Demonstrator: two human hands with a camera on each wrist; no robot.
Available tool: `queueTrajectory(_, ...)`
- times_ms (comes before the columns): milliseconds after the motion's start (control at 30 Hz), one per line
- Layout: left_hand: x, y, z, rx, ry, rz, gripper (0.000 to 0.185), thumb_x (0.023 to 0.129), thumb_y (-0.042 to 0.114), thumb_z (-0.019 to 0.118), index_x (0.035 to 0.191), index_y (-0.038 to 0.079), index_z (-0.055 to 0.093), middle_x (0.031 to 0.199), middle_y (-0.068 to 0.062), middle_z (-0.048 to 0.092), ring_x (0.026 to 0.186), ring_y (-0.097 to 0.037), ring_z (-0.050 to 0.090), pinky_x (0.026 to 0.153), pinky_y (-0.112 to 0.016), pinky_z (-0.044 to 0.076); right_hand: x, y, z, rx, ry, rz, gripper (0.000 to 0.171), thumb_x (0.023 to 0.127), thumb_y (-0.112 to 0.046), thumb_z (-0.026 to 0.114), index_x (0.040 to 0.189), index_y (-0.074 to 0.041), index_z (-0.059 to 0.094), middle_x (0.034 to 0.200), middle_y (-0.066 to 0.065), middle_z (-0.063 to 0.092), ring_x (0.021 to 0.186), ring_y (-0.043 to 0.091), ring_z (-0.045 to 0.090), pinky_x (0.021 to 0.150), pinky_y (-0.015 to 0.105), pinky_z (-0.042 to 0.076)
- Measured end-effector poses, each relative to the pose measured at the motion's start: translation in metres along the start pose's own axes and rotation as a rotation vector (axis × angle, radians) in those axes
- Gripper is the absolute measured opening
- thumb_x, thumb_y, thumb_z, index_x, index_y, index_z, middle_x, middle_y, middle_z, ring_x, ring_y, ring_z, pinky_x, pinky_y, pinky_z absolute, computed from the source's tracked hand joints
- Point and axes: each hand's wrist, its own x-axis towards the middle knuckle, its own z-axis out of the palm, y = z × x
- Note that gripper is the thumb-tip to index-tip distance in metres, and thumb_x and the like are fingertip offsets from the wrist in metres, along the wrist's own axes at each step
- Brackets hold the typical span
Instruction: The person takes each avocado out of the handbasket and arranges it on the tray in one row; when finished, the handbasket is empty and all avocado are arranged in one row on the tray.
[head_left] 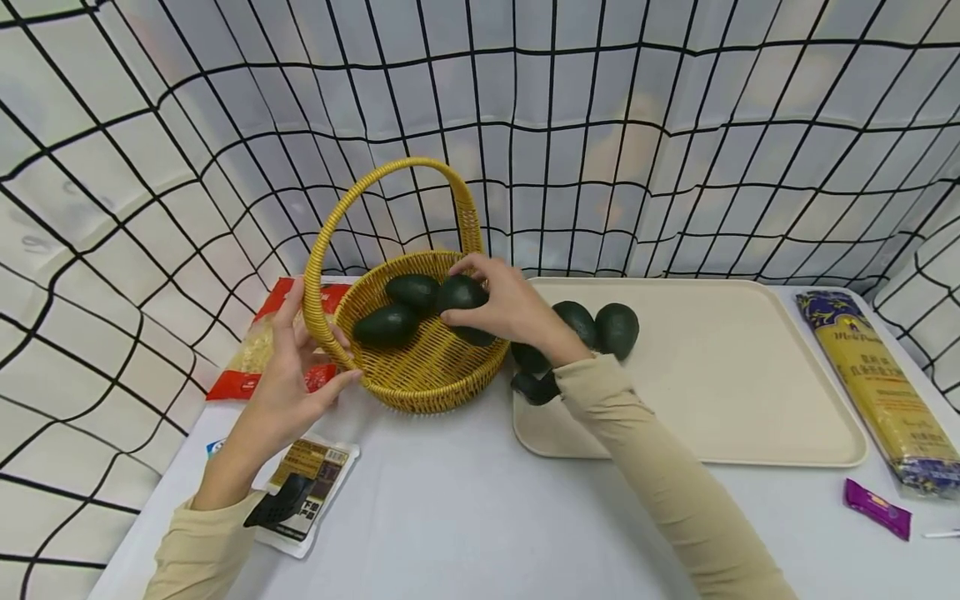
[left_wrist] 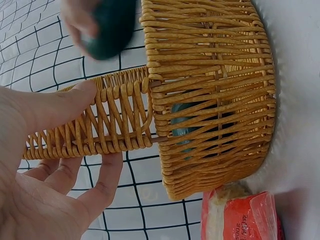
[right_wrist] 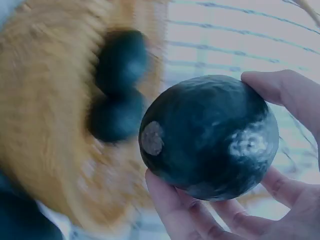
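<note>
My right hand (head_left: 510,304) holds a dark green avocado (right_wrist: 210,137) over the right side of the yellow wicker basket (head_left: 420,396), thumb on one side and fingers on the other. Two avocados lie together inside, one toward the back (head_left: 412,292) and one nearer the front left (head_left: 386,325). Another dark avocado (head_left: 474,336) shows just under the held one. At the basket's left, my left hand (head_left: 288,383) grips the base of the arched handle (left_wrist: 115,120), with the thumb and fingers on opposite faces of the weave.
A beige tray (head_left: 720,375) on the right bears several avocados (head_left: 617,331) at its left end, partly behind my right wrist. Left lie a red food bag (head_left: 251,354) and a flat pouch (head_left: 322,483). A yellow pasta packet (head_left: 877,383) and purple wrapper (head_left: 877,508) lie far right. Black netting stands behind.
</note>
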Motion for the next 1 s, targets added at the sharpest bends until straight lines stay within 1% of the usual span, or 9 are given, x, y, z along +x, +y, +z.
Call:
queueTrajectory(67, 0.000, 0.000, 0.000, -0.002, -0.001, -0.004, 0.135, 0.066, -0.030, 0.081, 0.166, 0.008, -0.001, 0.106, -0.015, 0.056, 0.099, 0.001, 0.057, 0.092, -0.006, 0.048, -0.009, 0.000, -0.026, 0.030, 0.055, 0.027, 0.057, 0.088, -0.030, 0.084, 0.137, -0.016, 0.060, 0.133, 0.013, 0.061, 0.119, 0.030, 0.060, 0.092, 0.047, 0.057)
queueTrajectory(200, -0.002, 0.000, -0.003, 0.022, -0.003, -0.033, 0.136, 0.067, -0.029, 0.082, 0.166, 0.010, -0.002, 0.112, -0.019, 0.057, 0.101, 0.011, 0.056, 0.093, -0.005, 0.047, -0.032, 0.016, -0.078, 0.041, 0.157, 0.105, 0.058, 0.089, -0.030, 0.083, 0.140, -0.016, 0.058, 0.132, 0.015, 0.061, 0.112, 0.033, 0.062, 0.089, 0.049, 0.056)
queueTrajectory(333, -0.004, 0.000, -0.004, 0.036, -0.003, -0.055, 0.136, 0.067, -0.028, 0.082, 0.167, 0.012, -0.003, 0.116, -0.022, 0.058, 0.104, 0.014, 0.055, 0.093, -0.005, 0.046, -0.060, 0.051, -0.118, 0.039, 0.223, 0.225, 0.062, 0.093, -0.033, 0.080, 0.145, -0.014, 0.054, 0.135, 0.020, 0.055, 0.113, 0.035, 0.059, 0.090, 0.049, 0.053)
queueTrajectory(433, -0.005, 0.000, -0.005, 0.036, -0.008, -0.059, 0.136, 0.068, -0.028, 0.081, 0.167, 0.012, -0.003, 0.116, -0.023, 0.058, 0.104, 0.015, 0.055, 0.093, -0.005, 0.046, -0.081, 0.084, -0.135, 0.037, 0.233, 0.333, 0.069, 0.095, -0.037, 0.078, 0.150, -0.009, 0.049, 0.141, 0.026, 0.049, 0.108, 0.035, 0.063, 0.084, 0.040, 0.058)
queueTrajectory(567, -0.006, 0.002, -0.005, 0.038, -0.014, -0.070, 0.135, 0.069, -0.027, 0.082, 0.167, 0.012, -0.003, 0.114, -0.023, 0.059, 0.103, 0.016, 0.055, 0.092, -0.004, 0.046, -0.102, 0.127, -0.142, 0.042, 0.186, 0.446, 0.074, 0.098, -0.037, 0.073, 0.154, -0.001, 0.040, 0.143, 0.034, 0.045, 0.096, 0.029, 0.069, 0.073, 0.028, 0.060)
queueTrajectory(700, -0.006, 0.003, -0.005, 0.034, -0.007, -0.079, 0.135, 0.069, -0.027, 0.082, 0.167, 0.013, -0.003, 0.112, -0.021, 0.060, 0.100, 0.016, 0.056, 0.092, -0.004, 0.046, -0.112, 0.155, -0.136, 0.047, 0.128, 0.521, 0.075, 0.099, -0.036, 0.073, 0.152, 0.004, 0.039, 0.138, 0.036, 0.050, 0.093, 0.025, 0.069, 0.073, 0.028, 0.062)
queueTrajectory(767, -0.005, 0.003, -0.003, 0.023, -0.009, -0.074, 0.136, 0.068, -0.027, 0.082, 0.167, 0.013, -0.003, 0.110, -0.020, 0.060, 0.100, 0.015, 0.057, 0.091, -0.005, 0.047, -0.115, 0.162, -0.131, 0.051, 0.105, 0.556, 0.075, 0.099, -0.036, 0.072, 0.152, 0.004, 0.038, 0.138, 0.036, 0.050, 0.098, 0.029, 0.069, 0.074, 0.031, 0.063)
queueTrajectory(867, -0.004, 0.002, -0.001, 0.007, -0.016, -0.065, 0.136, 0.068, -0.028, 0.081, 0.167, 0.012, -0.003, 0.111, -0.020, 0.059, 0.102, 0.014, 0.057, 0.092, -0.006, 0.047, -0.116, 0.164, -0.126, 0.065, 0.078, 0.588, 0.073, 0.101, -0.036, 0.068, 0.153, 0.006, 0.036, 0.142, 0.037, 0.045, 0.107, 0.039, 0.067, 0.078, 0.036, 0.064)
queueTrajectory(1000, -0.002, 0.001, 0.001, 0.004, -0.018, -0.065, 0.136, 0.068, -0.028, 0.081, 0.166, 0.013, -0.004, 0.112, -0.019, 0.058, 0.103, 0.015, 0.057, 0.093, -0.005, 0.047, -0.116, 0.160, -0.123, 0.074, 0.053, 0.589, 0.070, 0.106, -0.034, 0.061, 0.154, 0.007, 0.033, 0.147, 0.040, 0.040, 0.113, 0.047, 0.064, 0.081, 0.041, 0.064)
